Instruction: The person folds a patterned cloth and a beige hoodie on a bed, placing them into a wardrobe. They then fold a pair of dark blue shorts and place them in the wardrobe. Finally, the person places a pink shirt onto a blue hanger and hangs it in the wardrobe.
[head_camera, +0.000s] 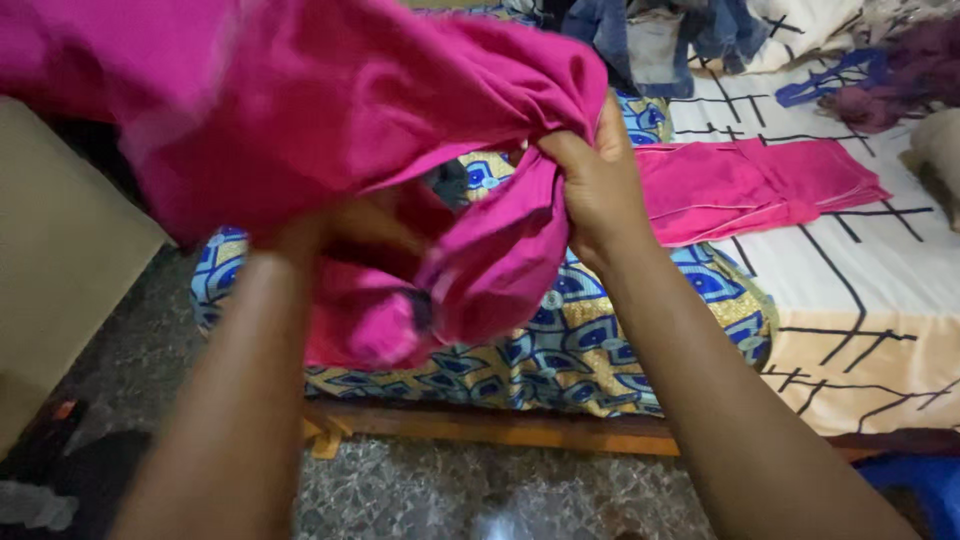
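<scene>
I hold a bright pink garment (330, 100) up in front of me, above the edge of a bed. My right hand (595, 185) grips a bunched fold of it at the centre, fingers closed on the cloth. My left hand (345, 230) is pushed inside the garment, mostly wrapped by the fabric, so its fingers are hidden. A second pink garment (760, 185), folded flat, lies on the bed to the right of my right hand.
A blue and yellow patterned cloth (590, 350) drapes over the bed's wooden edge (500, 425). The white sheet with black lines (860, 270) spreads right. Denim clothes (650, 35) and a purple garment (895, 75) lie at the back. A beige panel (60, 260) stands left; speckled floor below.
</scene>
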